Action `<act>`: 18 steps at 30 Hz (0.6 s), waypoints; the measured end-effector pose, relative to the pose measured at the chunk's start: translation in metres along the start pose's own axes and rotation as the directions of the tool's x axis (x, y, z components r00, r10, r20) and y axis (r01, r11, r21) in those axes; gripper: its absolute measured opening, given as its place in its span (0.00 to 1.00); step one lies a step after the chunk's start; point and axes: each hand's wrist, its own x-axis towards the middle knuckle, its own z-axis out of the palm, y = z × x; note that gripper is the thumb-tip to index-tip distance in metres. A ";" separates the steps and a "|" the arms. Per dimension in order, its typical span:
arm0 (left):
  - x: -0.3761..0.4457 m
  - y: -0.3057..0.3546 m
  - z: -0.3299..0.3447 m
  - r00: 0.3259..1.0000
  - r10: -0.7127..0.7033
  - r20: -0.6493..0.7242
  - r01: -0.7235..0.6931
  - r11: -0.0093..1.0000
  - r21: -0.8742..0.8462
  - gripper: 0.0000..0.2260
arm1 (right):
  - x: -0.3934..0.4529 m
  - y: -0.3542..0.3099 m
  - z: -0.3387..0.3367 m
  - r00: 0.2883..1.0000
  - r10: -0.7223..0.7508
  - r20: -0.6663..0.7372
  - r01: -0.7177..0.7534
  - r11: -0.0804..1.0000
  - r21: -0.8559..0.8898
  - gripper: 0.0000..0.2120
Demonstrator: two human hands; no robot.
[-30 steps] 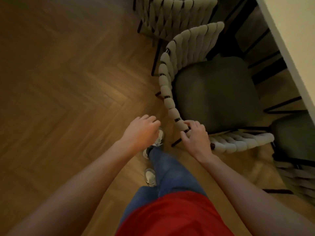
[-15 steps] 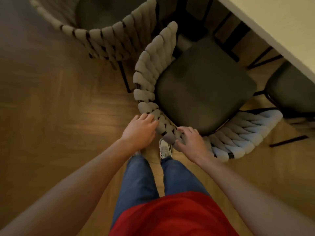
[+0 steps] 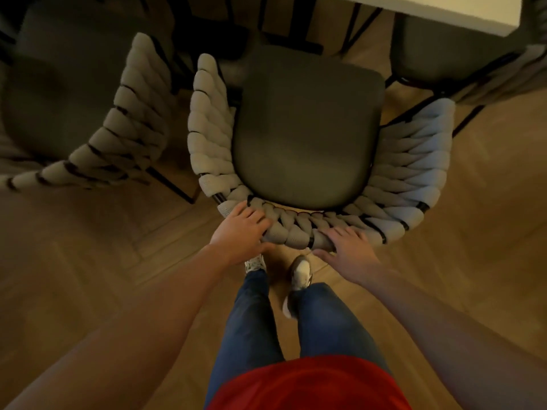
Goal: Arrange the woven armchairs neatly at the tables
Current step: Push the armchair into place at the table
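Both hands rest on the curved back of the middle woven armchair (image 3: pixel 307 137). The left hand (image 3: pixel 239 229) curls its fingers (image 3: pixel 251 216) over the thick rope weave with the thumb underneath, gripping it; the right hand (image 3: pixel 349 253) lies flatter, fingers (image 3: pixel 340 233) slightly spread on the weave, thumb out to the side. The chair has a smooth dark rounded seat, pale plump braided cords and thin black metal legs, and faces the pale counter (image 3: pixel 444 10). A matching armchair (image 3: pixel 118 119) stands just beside it on the herringbone wood floor (image 3: pixel 88 276).
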 end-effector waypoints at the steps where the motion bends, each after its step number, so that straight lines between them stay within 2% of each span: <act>1: 0.001 0.000 0.002 1.000 0.004 -0.013 -0.004 1.000 0.009 0.28 | 0.000 0.001 0.002 1.000 0.006 -0.013 -0.006 1.000 0.007 0.30; 6: 0.000 0.003 0.010 0.995 -0.002 -0.102 0.011 0.996 0.089 0.29 | -0.003 0.002 0.009 0.996 -0.018 -0.083 0.016 1.000 -0.020 0.37; 9: -0.003 0.008 0.014 0.991 -0.014 -0.134 0.028 0.995 0.099 0.29 | -0.006 0.002 0.014 0.991 -0.029 -0.133 0.027 1.000 -0.013 0.28; 12: -0.012 0.011 0.025 0.984 -0.021 -0.174 0.035 0.996 0.079 0.27 | -0.012 0.000 0.021 0.986 -0.043 -0.160 0.045 0.999 0.010 0.27; 15: -0.028 0.017 0.037 0.981 -0.023 -0.194 0.035 0.998 0.060 0.28 | -0.020 -0.004 0.029 0.984 -0.079 -0.159 0.084 0.996 0.024 0.26; 17: -0.036 0.021 0.039 0.982 -0.050 -0.181 0.054 0.998 0.015 0.32 | -0.027 -0.005 0.035 0.961 -0.070 -0.266 0.098 0.991 0.095 0.25; 18: -0.040 0.022 0.039 0.975 -0.098 -0.198 0.097 0.995 -0.014 0.33 | -0.032 -0.005 0.037 0.922 -0.013 -0.387 0.089 0.980 0.179 0.24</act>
